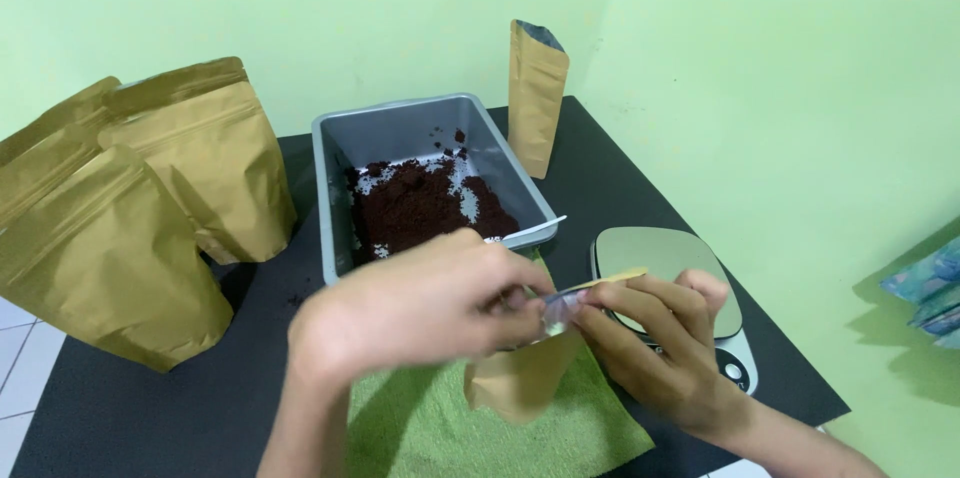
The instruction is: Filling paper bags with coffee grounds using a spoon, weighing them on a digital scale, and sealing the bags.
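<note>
Your left hand (420, 308) and right hand (665, 338) pinch the mouth of a small pouch (520, 378), held above the green cloth (420, 428) | risk: it tips toward the scale (665, 263) if your grip slackens.

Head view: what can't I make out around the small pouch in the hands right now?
- Small gold pouch: its mouth is hidden behind the left hand and right hand.
- White spoon: bowl covered by the left hand.
- Scale: display blocked by the right hand.
</note>
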